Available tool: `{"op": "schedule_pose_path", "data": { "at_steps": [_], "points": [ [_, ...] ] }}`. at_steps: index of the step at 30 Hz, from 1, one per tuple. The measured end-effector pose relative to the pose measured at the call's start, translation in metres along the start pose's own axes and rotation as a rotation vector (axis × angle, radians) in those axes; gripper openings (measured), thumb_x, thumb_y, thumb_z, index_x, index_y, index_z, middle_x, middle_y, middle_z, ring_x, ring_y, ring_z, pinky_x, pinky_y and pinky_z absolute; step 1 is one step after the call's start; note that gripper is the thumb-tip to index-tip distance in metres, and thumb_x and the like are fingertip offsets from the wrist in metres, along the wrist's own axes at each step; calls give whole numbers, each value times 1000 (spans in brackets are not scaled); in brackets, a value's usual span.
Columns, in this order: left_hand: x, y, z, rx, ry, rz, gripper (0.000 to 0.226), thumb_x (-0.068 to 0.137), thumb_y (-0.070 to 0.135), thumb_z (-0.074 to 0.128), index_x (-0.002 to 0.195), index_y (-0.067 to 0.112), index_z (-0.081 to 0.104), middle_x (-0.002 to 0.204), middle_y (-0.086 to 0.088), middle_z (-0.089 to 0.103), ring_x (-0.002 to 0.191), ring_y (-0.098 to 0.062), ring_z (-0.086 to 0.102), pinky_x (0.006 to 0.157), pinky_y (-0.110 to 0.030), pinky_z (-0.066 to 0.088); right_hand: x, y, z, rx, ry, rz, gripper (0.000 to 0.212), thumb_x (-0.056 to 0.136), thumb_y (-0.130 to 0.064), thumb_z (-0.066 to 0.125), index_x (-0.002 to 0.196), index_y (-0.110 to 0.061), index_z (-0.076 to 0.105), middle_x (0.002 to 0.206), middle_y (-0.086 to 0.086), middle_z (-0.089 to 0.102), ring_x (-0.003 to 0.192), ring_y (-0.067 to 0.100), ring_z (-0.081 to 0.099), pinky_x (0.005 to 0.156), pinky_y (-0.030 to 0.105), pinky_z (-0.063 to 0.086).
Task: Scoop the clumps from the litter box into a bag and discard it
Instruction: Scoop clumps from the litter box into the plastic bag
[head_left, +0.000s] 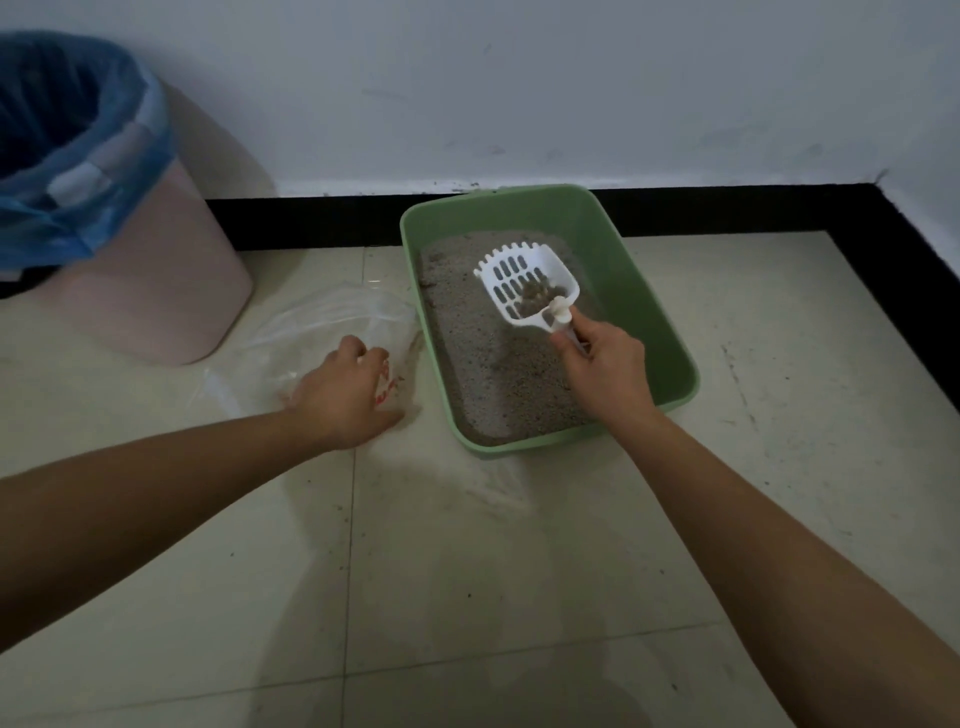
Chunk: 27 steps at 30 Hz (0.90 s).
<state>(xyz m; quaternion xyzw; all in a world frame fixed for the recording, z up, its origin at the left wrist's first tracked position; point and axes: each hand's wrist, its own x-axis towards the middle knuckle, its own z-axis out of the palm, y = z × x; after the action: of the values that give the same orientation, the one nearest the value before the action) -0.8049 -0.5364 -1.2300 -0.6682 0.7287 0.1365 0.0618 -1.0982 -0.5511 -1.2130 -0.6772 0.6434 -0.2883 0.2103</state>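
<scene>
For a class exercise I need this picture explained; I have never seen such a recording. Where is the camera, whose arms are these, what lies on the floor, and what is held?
No machine here: a person wears one camera on the head, looking down at their arms. The right hand grips a white scoop carrying dark clumps above the green litter box. The left hand grips a clear plastic bag on the floor. A pink bin with blue liner stands left.

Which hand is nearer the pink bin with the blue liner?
Left. The left hand holds the clear plastic bag just right of the pink bin; the right hand holds the white slotted scoop over the green litter box, farther right.
</scene>
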Motion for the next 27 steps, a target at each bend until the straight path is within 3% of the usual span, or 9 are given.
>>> {"op": "schedule_pose_path", "data": {
  "at_steps": [3,8,12,15,18,19,21,23,27],
  "points": [
    [-9,-17,4,202,-130,3,80,77,50,71,140,19,32,136,-10,34,116,-29,51,83,-39,50,0,-6,4,28,-32,17,37,98,-33,56,135,-31,59,82,4,63,73,15,53,65,26,36],
    [-21,-41,4,450,-149,126,23,91,17,51,112,23,58,125,-5,56,103,-24,61,74,-32,51,4,-26,7,110,-19,48,36,98,-32,57,134,-34,58,80,-3,68,57,3,45,59,23,41],
    [-26,-49,9,385,-85,153,33,89,6,45,116,21,59,123,-8,57,98,-27,63,65,-31,45,7,-55,9,157,38,5,36,96,-30,60,132,-33,60,77,-13,66,63,2,54,63,21,45],
    [-29,-57,14,336,-41,180,35,89,10,46,120,22,57,133,-7,54,98,-26,63,66,-33,49,10,-82,22,136,7,-62,38,96,-24,58,134,-29,59,82,-5,69,69,11,62,66,23,51],
    [-35,-61,14,295,-9,206,41,91,15,47,131,23,53,146,-7,44,103,-26,63,70,-34,53,9,-108,49,-101,-120,-207,39,97,-13,51,135,-23,57,88,3,65,64,8,52,54,14,38],
    [-39,-61,13,293,10,217,41,93,16,48,133,22,53,147,-7,45,104,-26,63,70,-32,52,6,-117,58,-213,-162,-271,43,97,-8,48,138,-21,53,98,8,65,71,11,53,59,15,41],
    [-46,-60,11,288,57,228,39,95,17,48,134,20,53,140,-7,51,103,-25,63,70,-31,49,-2,-132,73,-407,-257,-411,52,95,-3,47,145,-13,41,121,16,60,96,24,59,81,30,50],
    [-50,-61,11,270,88,221,40,96,17,49,136,20,52,131,-7,59,103,-25,63,74,-33,51,-8,-137,82,-574,-295,-564,57,95,-5,50,149,-9,33,129,18,55,111,32,57,95,40,45],
    [-52,-66,9,215,86,226,41,93,12,52,132,22,55,120,-5,64,98,-28,64,73,-36,54,-2,-126,85,-551,-219,-617,60,91,1,54,148,-8,37,124,22,58,108,36,59,92,44,47]
  ]
}}
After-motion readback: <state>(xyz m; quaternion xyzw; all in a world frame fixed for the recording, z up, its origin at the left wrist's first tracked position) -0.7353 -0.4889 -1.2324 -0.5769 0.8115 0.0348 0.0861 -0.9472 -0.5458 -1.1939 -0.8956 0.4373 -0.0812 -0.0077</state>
